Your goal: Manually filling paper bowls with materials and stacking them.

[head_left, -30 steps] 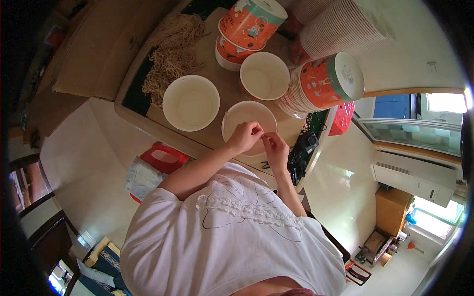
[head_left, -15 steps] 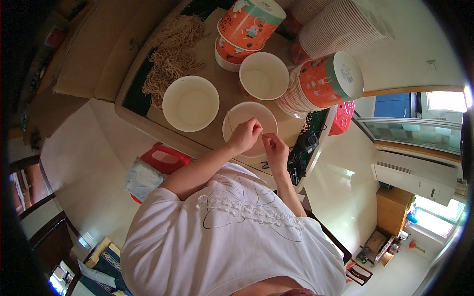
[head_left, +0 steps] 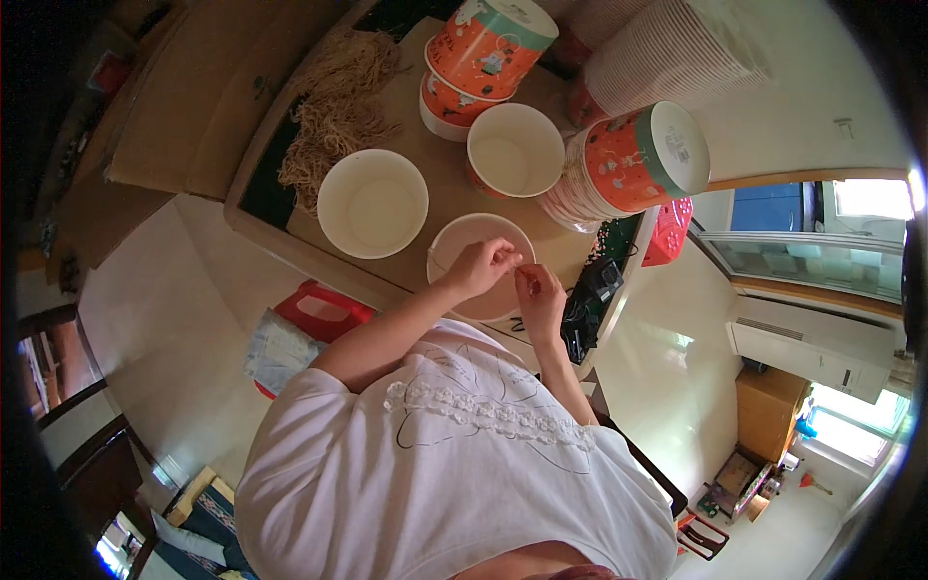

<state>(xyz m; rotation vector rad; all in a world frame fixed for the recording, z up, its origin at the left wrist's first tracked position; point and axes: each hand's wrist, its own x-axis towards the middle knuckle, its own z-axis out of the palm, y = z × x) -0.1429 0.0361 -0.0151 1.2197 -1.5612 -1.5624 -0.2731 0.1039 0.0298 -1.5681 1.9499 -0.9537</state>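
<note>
My left hand [head_left: 486, 266] and my right hand [head_left: 540, 293] meet over the right side of a pale paper tub [head_left: 464, 244] near the table's front edge. Both are closed in fingertip pinches, almost touching, on what looks like a thin string; most of it is hidden by the fingers. A fine strand also shows at the tub's left inner wall. Two more open white paper tubs, one on the left [head_left: 373, 205] and one behind [head_left: 515, 152], stand upright with nothing visible inside. A loose heap of tan string [head_left: 338, 111] lies at the far left.
Orange printed tubs are stacked upside down at the back [head_left: 488, 53] and at the right [head_left: 633, 155]. Behind them leans a tall stack of tubs in clear plastic [head_left: 667, 63]. Black cables with an adapter [head_left: 599, 285] lie at the right edge. A cardboard box [head_left: 193, 106] stands left.
The pale tub under my hands has shifted slightly left and toward me. My left fingers have loosened a little from a tighter curl, and both hands stay close together.
</note>
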